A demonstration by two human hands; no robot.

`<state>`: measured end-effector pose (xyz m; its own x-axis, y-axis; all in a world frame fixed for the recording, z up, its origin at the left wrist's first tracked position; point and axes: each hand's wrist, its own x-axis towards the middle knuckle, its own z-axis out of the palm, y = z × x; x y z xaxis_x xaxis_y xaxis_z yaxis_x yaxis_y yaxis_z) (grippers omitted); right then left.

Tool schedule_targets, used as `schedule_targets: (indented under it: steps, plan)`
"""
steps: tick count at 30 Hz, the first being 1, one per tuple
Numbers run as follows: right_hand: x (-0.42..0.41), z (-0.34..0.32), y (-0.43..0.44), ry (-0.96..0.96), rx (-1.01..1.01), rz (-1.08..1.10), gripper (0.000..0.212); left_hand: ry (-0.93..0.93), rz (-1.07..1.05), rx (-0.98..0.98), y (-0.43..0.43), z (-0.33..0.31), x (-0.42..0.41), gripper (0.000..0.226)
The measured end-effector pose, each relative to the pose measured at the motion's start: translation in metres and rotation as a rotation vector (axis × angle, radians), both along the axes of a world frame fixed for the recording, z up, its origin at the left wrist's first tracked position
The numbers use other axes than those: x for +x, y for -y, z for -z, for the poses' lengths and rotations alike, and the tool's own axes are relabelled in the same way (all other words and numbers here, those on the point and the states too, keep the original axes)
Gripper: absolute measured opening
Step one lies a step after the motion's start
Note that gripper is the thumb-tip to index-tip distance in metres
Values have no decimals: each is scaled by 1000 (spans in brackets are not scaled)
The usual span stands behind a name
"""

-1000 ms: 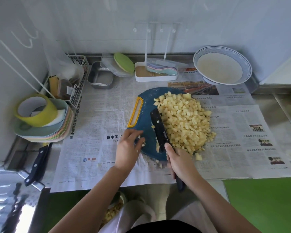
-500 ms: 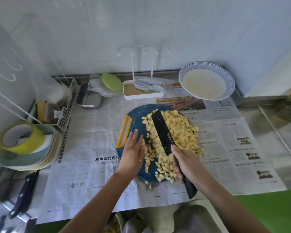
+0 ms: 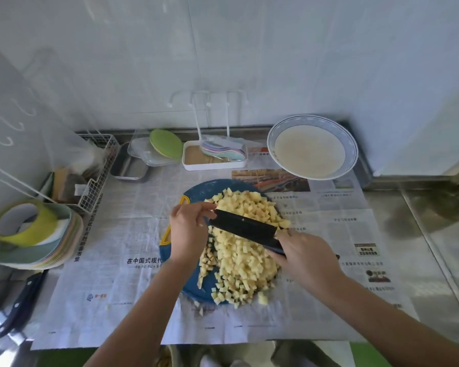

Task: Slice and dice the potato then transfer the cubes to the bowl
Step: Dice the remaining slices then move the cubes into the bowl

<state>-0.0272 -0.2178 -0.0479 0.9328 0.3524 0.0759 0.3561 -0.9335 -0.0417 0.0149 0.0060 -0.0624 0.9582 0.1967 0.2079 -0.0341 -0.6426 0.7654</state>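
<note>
At the left edge, a stack of plates (image 3: 61, 250) held a yellow tape roll (image 3: 29, 229), with a wire basket (image 3: 96, 176) behind it. In the middle, on newspaper (image 3: 117, 247), lay the blue cutting board (image 3: 196, 192), heaped with potato cubes (image 3: 244, 258). The left hand (image 3: 188, 231) pinched the tip of the knife (image 3: 244, 227), and the right hand (image 3: 305, 258) gripped its handle. The blade crossed over the cubes, tip pointing left. The bowl (image 3: 271, 144) sat at the upper right, pale inside.
</note>
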Motion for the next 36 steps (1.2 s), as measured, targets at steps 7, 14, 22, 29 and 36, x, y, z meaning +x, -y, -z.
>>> schedule_targets:
  steps: [7, 14, 22, 29, 36]
  plan:
    - [14, -3, 30, -261, 369, 91, 32, -117, -211, -139, 31, 2, 1, 44]
    - [32, 3, 24, -584, 879, 112, 61, -250, -372, 40, 65, 14, -3, 72]
    - [49, 14, -21, -441, 740, 100, 47, -179, -393, 51, 91, 15, -16, 77]
    - [67, 17, -10, -326, 468, 3, 21, 96, -216, 265, 72, 19, -37, 69]
    - [67, 17, 12, -161, 229, -194, 27, 94, 126, 485, 71, 27, -47, 85]
